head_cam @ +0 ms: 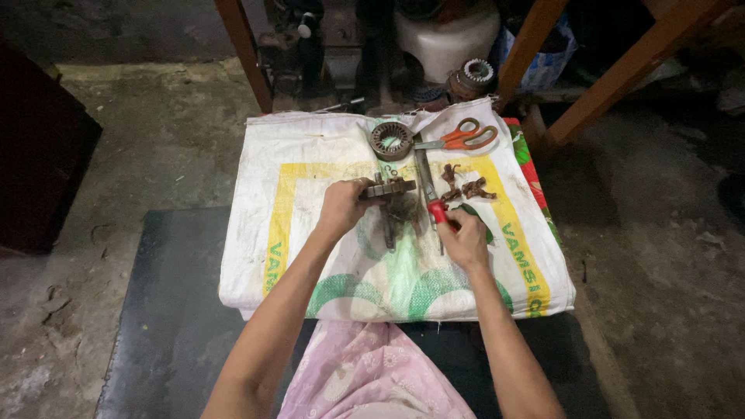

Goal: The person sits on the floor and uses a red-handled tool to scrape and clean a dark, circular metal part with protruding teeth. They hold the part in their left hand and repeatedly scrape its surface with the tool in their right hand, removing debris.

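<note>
My left hand (341, 206) grips a dark metal motor part (386, 188) with a shaft that hangs down over the white woven sack (310, 163). My right hand (464, 237) holds a small red-handled tool (437, 211) just right of that part. A ring-shaped toothed stator core (391, 140) lies at the sack's far edge. Orange-handled scissors (466, 137) rest beside it. A long metal file (424, 172) lies between the core and my right hand. Small clumps of brown wire (469, 186) sit right of the file.
The sack covers a low block on a dark mat (171, 310). Wooden legs (247, 54) of a bench rise behind it, with a white tub (446, 39) and another wound core (475, 75) beneath. Cracked concrete floor (140, 155) surrounds it all.
</note>
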